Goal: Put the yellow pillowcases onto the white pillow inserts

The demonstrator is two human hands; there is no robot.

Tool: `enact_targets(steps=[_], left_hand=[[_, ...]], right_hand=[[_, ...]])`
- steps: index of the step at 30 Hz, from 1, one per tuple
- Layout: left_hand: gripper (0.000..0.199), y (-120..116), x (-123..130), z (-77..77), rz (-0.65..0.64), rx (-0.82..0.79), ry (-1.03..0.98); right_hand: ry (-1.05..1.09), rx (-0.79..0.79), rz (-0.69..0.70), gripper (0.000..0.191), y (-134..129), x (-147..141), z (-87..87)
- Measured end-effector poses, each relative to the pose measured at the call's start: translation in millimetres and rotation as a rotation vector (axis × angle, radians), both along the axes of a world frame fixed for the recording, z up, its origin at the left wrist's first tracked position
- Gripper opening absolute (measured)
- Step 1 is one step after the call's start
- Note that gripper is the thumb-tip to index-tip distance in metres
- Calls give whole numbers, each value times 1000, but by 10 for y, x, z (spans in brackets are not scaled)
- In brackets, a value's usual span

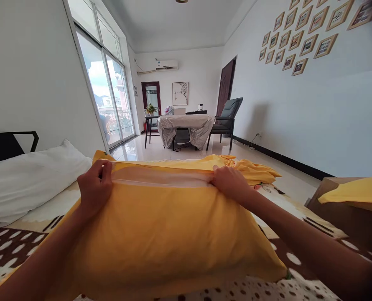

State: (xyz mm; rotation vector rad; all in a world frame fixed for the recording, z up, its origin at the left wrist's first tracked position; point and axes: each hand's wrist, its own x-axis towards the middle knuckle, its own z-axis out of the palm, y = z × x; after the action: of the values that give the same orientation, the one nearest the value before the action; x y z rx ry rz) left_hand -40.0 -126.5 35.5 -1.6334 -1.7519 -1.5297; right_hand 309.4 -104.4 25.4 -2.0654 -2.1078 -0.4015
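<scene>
A yellow pillowcase (173,234) lies before me around a plump pillow, its mouth facing the far side. Inside the opening a pale strip of the pillow (164,177) shows. My left hand (95,184) is closed on the left end of the pillowcase's edge, thumb and fingers pinched together. At the right end of the same edge, my right hand (230,180) grips the cloth, with its fingertips partly hidden in the fold. Between both hands the edge is stretched nearly straight. Loose yellow cloth (255,170) lies bunched beyond my right hand.
A white pillow (38,179) rests at the left on the patterned bedding (13,242). At the right, yellow fabric (358,193) lies on a cardboard box (339,213). Farther off stand a covered table (186,121) and a black chair (226,121).
</scene>
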Motion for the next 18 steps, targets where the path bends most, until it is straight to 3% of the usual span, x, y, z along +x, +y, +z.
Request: enact_targets(steps=[4,9,13,15,18], left_hand=[[21,-74,12,-56,26,137,28],[20,-95,-135,-58,65,116,-35],[20,-111,-204,5,89,99,-62],[20,-95,-214,-67,91,61,-40],[24,-17,-212,-424,111,-132,106]], right_hand=[[46,-24,34,14,69,28,-30],[276,-44,264,14,5,192,174],[227,76,200,19,-88,157,268],[122,84,129,24,-91,67,155],[25,-47,86,28,-43,-99,-265]])
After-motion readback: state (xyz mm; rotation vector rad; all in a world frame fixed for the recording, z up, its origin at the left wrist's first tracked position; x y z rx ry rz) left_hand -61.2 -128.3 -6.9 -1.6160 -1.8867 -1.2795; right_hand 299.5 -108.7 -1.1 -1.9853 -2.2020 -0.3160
